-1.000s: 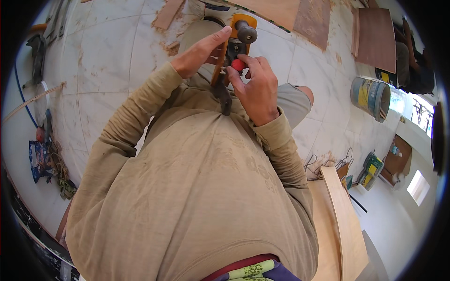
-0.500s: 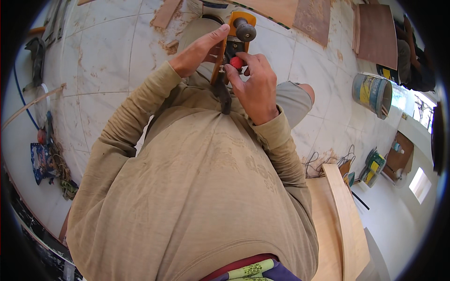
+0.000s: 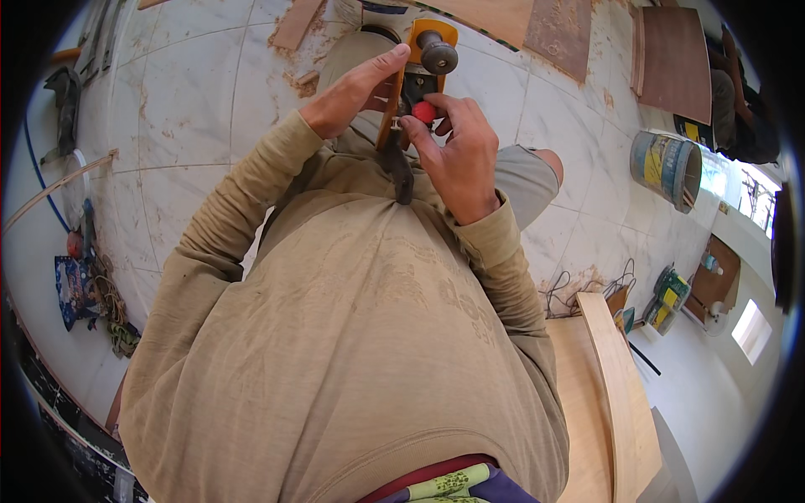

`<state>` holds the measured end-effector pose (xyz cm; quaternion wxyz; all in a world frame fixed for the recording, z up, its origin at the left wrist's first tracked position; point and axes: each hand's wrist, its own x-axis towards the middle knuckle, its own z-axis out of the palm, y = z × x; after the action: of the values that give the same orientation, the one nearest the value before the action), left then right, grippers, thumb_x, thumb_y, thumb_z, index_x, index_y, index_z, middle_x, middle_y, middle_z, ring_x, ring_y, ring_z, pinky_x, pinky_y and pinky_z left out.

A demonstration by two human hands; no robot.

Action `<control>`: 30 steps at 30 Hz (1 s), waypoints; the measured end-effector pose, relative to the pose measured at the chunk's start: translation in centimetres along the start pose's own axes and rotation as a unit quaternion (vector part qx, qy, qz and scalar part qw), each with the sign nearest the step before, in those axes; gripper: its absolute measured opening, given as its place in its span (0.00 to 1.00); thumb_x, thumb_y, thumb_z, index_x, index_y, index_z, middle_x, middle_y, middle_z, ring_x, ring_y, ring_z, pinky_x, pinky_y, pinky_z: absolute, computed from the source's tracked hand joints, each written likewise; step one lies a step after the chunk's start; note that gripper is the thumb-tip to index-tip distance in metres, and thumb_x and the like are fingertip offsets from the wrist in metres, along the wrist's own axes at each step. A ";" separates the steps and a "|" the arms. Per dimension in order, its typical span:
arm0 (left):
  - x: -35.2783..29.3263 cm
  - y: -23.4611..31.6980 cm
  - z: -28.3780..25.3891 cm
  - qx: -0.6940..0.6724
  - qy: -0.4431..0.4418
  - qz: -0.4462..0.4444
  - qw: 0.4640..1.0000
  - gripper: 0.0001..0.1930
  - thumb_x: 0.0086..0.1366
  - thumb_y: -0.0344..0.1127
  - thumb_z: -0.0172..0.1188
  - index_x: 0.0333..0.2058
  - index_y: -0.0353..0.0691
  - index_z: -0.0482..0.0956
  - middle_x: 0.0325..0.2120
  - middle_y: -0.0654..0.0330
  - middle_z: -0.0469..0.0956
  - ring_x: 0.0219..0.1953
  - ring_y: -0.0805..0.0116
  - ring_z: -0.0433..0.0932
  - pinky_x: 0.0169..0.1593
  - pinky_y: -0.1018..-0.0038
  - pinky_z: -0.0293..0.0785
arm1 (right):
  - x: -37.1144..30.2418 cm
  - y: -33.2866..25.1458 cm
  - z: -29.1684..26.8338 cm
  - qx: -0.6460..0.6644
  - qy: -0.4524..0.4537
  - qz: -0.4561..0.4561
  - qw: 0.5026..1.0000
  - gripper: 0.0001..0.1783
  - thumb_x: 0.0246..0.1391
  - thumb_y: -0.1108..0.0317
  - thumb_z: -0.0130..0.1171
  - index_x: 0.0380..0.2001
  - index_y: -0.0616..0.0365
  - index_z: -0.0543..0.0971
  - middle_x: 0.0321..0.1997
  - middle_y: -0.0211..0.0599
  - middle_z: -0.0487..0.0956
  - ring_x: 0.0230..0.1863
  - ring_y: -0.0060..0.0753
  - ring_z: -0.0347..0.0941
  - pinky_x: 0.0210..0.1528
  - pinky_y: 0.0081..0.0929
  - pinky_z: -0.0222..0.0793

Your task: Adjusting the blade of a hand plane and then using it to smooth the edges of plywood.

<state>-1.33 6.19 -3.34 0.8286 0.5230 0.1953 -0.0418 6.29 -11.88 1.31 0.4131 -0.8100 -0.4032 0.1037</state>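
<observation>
A hand plane (image 3: 418,85) with a yellow-orange body is held up over my lap, tilted on its side. Its round black front knob (image 3: 438,55) points away from me, and its dark rear handle (image 3: 401,178) comes down near my shirt. My left hand (image 3: 354,92) grips the plane along its left side, thumb up at the edge, other fingers partly hidden behind it. With thumb and index finger, my right hand (image 3: 463,158) pinches a red adjusting knob (image 3: 423,112) in the plane's middle.
Wood shavings lie on the white tiled floor. Boards (image 3: 560,38) lie ahead, and a plywood sheet (image 3: 675,63) stands at far right near another person (image 3: 742,117). A bucket (image 3: 665,168) is on the right. A long wooden strip (image 3: 608,386) rests on plywood at lower right.
My right hand has shifted slightly to the right at the red knob, its fingers turning a little. My left hand and the plane stay where they were.
</observation>
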 end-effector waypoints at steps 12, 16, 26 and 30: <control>-0.1 0.5 0.1 0.027 -0.018 -0.001 0.999 0.28 0.76 0.57 0.45 0.61 0.42 0.73 0.51 0.61 0.79 0.51 0.71 0.77 0.58 0.68 0.72 | 0.7 0.5 0.5 0.006 0.017 -0.007 1.000 0.17 0.49 0.69 0.73 0.41 0.63 0.80 0.32 0.43 0.77 0.30 0.44 0.76 0.34 0.38 0.74; -0.3 0.7 0.1 0.073 -0.024 0.027 0.997 0.27 0.74 0.48 0.49 0.65 0.42 0.68 0.54 0.61 0.76 0.53 0.72 0.76 0.58 0.68 0.72 | 0.7 0.6 0.7 0.026 0.004 0.011 1.000 0.19 0.49 0.69 0.73 0.44 0.63 0.80 0.36 0.45 0.77 0.33 0.44 0.77 0.36 0.37 0.74; -0.4 0.5 -0.2 0.066 -0.028 0.041 0.997 0.28 0.70 0.39 0.52 0.67 0.41 0.65 0.55 0.61 0.75 0.55 0.71 0.76 0.59 0.67 0.74 | -3.1 3.2 -0.5 0.219 0.015 0.135 0.966 0.28 0.50 0.71 0.72 0.55 0.63 0.74 0.49 0.40 0.78 0.42 0.30 0.76 0.46 0.29 0.75; 0.0 0.0 -0.5 0.058 -0.036 0.034 0.997 0.27 0.69 0.38 0.52 0.66 0.42 0.66 0.54 0.62 0.77 0.55 0.71 0.76 0.59 0.67 0.73 | -3.0 3.2 0.4 0.217 0.008 0.126 0.968 0.29 0.51 0.71 0.71 0.56 0.63 0.74 0.51 0.42 0.79 0.44 0.30 0.77 0.47 0.29 0.75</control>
<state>-1.51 6.60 -3.54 0.8040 0.5750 0.1449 -0.0440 5.97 -14.97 -1.82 0.5661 -0.7457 -0.2626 0.2336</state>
